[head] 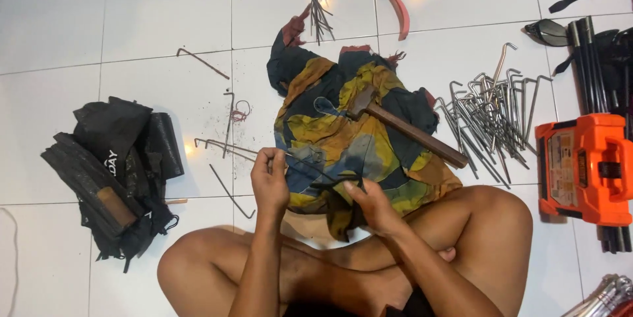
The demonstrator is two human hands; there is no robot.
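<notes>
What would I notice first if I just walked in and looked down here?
Probably the bright orange case at the right edge, then the hammer lying on the yellow and dark cloth in the middle of the white floor. Right of the cloth lies a pile of silvery hooked pegs, and the left hand and right hand hold a thin bent peg.

Both forearms are bare, with no sleeves, watch or rings showing; the left hand (pixel 269 182) and right hand (pixel 370 206) wear no gloves; the legs are bare too; dark shorts show at bottom centre.
</notes>
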